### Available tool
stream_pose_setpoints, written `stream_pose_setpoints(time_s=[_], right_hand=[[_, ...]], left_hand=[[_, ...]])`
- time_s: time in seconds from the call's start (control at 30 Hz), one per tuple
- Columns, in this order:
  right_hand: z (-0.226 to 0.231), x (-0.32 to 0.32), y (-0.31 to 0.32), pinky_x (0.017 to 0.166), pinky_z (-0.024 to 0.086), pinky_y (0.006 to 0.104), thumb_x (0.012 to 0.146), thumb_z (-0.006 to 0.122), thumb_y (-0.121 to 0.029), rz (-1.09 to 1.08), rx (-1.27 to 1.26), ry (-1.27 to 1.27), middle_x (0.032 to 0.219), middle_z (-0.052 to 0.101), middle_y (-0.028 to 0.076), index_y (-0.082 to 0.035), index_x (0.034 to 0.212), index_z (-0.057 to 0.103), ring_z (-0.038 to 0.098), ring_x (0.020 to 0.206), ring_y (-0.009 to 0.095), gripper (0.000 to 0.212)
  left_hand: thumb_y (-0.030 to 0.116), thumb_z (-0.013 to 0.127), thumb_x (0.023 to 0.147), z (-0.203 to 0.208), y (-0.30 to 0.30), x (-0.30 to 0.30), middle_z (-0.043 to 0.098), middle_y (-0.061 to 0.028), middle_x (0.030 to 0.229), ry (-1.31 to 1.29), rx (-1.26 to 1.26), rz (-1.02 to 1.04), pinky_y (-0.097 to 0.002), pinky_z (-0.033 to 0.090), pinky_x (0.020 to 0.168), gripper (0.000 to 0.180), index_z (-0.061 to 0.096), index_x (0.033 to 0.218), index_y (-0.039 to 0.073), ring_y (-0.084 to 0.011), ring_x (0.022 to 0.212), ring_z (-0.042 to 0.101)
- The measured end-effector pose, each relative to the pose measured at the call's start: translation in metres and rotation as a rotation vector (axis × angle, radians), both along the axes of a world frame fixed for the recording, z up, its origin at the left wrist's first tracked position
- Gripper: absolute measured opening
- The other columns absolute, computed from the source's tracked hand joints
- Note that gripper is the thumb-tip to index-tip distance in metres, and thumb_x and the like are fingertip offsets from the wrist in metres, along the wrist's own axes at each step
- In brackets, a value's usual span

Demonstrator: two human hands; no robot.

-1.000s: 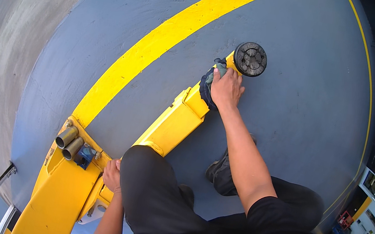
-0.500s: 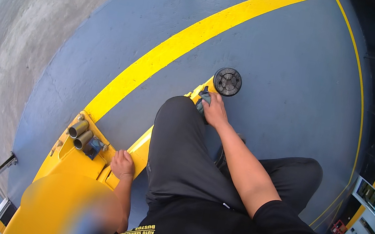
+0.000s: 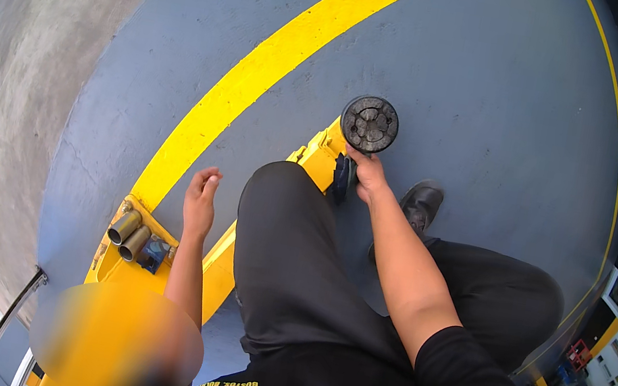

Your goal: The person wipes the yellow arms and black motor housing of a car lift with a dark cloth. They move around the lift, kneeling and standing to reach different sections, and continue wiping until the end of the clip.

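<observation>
Yellow-lined floor (image 3: 516, 129) spreads wide around the round pad (image 3: 369, 124).

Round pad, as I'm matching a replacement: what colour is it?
The round pad is black and mottled grey, shown best in the head view.

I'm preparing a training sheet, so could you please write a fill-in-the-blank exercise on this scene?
The beam is painted ____.
The cloth is at the ____ hand.
The pad is farther from the ____ hand.
The metal tubes number ____.
Missing words: yellow; right; left; two.
</observation>
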State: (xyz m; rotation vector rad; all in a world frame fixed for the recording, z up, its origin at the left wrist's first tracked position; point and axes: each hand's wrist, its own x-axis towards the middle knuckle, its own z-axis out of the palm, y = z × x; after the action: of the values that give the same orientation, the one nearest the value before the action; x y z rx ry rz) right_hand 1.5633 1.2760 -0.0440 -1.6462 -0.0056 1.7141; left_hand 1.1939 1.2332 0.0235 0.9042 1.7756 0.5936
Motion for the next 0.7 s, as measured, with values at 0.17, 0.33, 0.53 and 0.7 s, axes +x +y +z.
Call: stream_pose_setpoints(time_s=[0.17, 0.33, 0.53, 0.7], right_hand=[[-0.013, -0.002, -0.001, 0.093, 0.053, 0.0346, 0.096, 0.075, -0.01, -0.042, 0.053, -0.036, 0.118, 0.074, 0.009, 0.0, 0.124, 0.069, 0.069, 0.104, 0.019, 0.03], [-0.025, 0.007, 0.0, 0.085, 0.054, 0.0325, 0.093, 0.073, -0.007, -0.134, 0.128, -0.16, 0.11, 0.074, 0.008, 0.002, 0.118, 0.07, 0.069, 0.094, 0.017, 0.027], [-0.042, 0.037, 0.036, 0.095, 0.05, 0.0327, 0.096, 0.07, -0.008, -0.273, 0.181, -0.054, 0.119, 0.072, 0.008, 0.002, 0.125, 0.067, 0.066, 0.107, 0.018, 0.031], [-0.052, 0.117, 0.129, 0.101, 0.051, 0.0362, 0.097, 0.074, -0.013, -0.346, 0.267, -0.105, 0.125, 0.071, 0.009, 0.001, 0.131, 0.065, 0.067, 0.112, 0.021, 0.038]], left_hand=[[0.04, 0.061, 0.104, -0.038, 0.175, 0.144, 0.072, -0.0197, 0.13, 0.04, -0.112, -0.883, -0.0412, 0.046, 0.11, 0.049, 0.07, 0.129, -0.001, -0.0321, 0.122, 0.066], [0.03, 0.07, 0.098, -0.06, 0.213, 0.214, 0.077, -0.0219, 0.109, -0.057, -0.236, -1.169, -0.0418, 0.053, 0.095, 0.037, 0.075, 0.117, -0.001, -0.031, 0.102, 0.072], [0.027, 0.07, 0.098, -0.091, 0.221, 0.24, 0.078, -0.015, 0.094, -0.061, -0.159, -0.874, -0.0391, 0.054, 0.087, 0.029, 0.079, 0.108, 0.001, -0.0235, 0.088, 0.071], [0.034, 0.072, 0.097, -0.115, 0.301, 0.331, 0.077, -0.0128, 0.09, -0.029, -0.063, -0.803, -0.0381, 0.054, 0.087, 0.036, 0.08, 0.105, 0.0, -0.0235, 0.087, 0.071]])
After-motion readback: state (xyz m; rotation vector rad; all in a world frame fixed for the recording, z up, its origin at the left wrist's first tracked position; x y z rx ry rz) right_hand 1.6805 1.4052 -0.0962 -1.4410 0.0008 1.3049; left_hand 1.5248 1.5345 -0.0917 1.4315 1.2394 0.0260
